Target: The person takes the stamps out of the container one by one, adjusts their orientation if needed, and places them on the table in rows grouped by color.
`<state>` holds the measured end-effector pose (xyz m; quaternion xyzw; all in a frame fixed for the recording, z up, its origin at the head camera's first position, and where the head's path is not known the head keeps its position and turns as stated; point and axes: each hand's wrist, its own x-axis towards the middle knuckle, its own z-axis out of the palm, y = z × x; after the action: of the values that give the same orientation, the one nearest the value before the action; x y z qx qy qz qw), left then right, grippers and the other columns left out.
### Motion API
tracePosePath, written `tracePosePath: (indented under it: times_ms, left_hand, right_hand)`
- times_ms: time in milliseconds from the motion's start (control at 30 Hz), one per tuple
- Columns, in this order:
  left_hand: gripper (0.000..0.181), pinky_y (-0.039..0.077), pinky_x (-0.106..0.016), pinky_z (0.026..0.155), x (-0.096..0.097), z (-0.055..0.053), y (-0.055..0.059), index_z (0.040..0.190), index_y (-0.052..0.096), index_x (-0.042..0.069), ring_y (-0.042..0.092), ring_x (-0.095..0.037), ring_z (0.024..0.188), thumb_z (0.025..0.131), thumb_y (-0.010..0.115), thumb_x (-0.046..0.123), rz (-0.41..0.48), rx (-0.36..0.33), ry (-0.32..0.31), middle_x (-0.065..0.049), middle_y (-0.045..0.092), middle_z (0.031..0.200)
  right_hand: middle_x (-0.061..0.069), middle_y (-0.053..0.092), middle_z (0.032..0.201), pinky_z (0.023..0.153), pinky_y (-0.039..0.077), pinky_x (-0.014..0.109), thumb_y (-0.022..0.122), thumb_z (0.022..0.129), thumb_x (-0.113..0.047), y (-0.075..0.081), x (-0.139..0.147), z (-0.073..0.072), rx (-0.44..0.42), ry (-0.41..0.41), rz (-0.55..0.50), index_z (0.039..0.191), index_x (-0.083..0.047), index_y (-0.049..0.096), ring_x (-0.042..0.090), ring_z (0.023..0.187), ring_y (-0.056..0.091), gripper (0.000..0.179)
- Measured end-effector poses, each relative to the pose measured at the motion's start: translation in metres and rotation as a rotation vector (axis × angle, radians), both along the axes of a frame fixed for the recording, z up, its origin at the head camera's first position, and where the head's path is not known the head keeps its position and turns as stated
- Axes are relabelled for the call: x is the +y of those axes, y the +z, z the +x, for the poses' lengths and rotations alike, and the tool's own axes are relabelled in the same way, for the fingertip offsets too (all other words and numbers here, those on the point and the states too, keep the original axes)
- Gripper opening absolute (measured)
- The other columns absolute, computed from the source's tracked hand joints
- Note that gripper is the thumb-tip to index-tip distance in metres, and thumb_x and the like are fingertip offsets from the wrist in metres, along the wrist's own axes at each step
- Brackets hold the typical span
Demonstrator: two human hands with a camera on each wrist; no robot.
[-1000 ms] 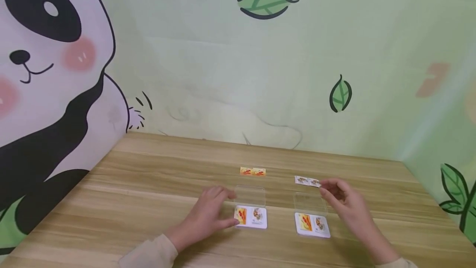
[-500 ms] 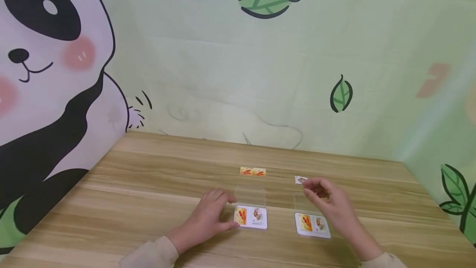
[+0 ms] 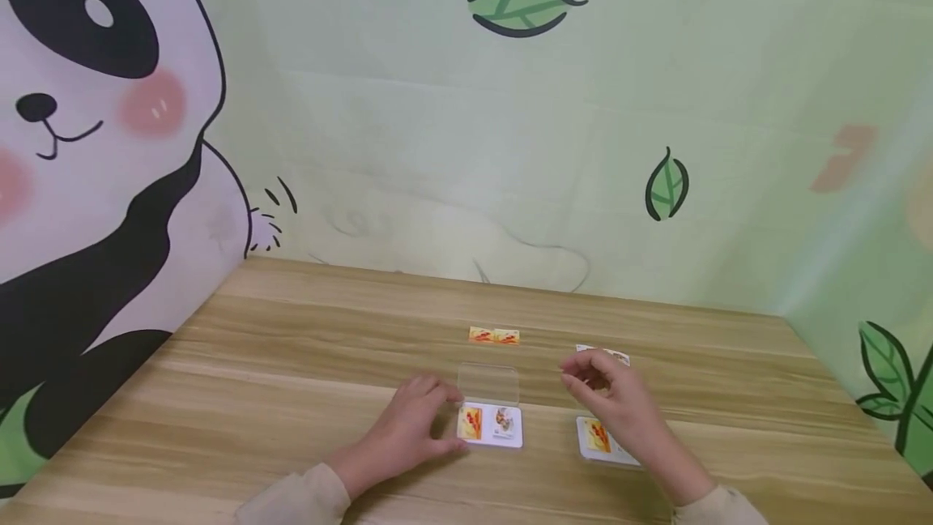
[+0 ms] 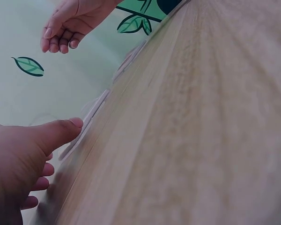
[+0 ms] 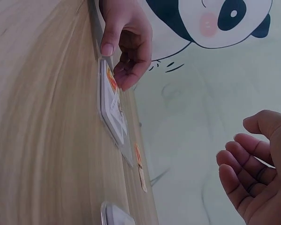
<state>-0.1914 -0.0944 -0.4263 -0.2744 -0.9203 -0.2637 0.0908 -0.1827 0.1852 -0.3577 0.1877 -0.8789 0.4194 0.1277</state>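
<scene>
Light fingers suit the flat left case [image 3: 487, 424]
Steadying should go best with a soft thumb on its rim; the left hand [image 3: 408, 428] sits at its left end, thumb and fingers apart (whether it touches, I can't tell); the right hand [image 3: 615, 397] hangs raised near the right case [image 3: 594, 458], fingers loosely bent, thumb clear, holding nothing I can see; orange cards [image 3: 506, 337] lie beyond the left case, white cards [image 3: 622, 357] partly hidden behind the right hand.
</scene>
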Motion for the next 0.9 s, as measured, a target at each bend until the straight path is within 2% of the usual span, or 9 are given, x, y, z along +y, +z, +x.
tracePosePath:
  times_ms: [333,500,900]
  left_hand:
    - [0.052,0.041,-0.045,0.103,0.000,-0.002,-0.002,0.111,0.064,0.013,0.053,-0.022,0.111,0.073,0.080,0.043,-0.054,0.007,0.010,-0.002,0.061,0.112]
    - [0.051,0.041,-0.045,0.103,0.001,-0.002,-0.002,0.112,0.063,0.013,0.053,-0.022,0.111,0.074,0.079,0.043,-0.066,0.004,0.010,-0.001,0.061,0.112]
    - [0.052,0.039,-0.045,0.104,0.001,-0.002,-0.002,0.113,0.063,0.013,0.051,-0.022,0.113,0.074,0.078,0.045,-0.064,-0.029,0.027,-0.002,0.059,0.115]
  right_hand:
    - [0.002,0.068,0.087,0.068,0.053,0.020,0.067,0.087,-0.007,-0.007,-0.017,-0.004,-0.012,0.079,0.008,0.098,-0.002,0.066,-0.001,0.078,0.057,0.012]
    - [0.003,0.069,0.089,0.070,0.053,0.020,0.067,0.088,-0.009,-0.008,-0.022,-0.006,-0.071,0.103,0.018,0.099,-0.002,0.066,0.002,0.081,0.060,0.013]
    - [0.005,0.067,0.096,0.071,0.051,0.020,0.065,0.090,-0.015,-0.014,-0.035,-0.010,-0.151,0.186,0.047,0.103,-0.002,0.065,0.002,0.083,0.058,0.018]
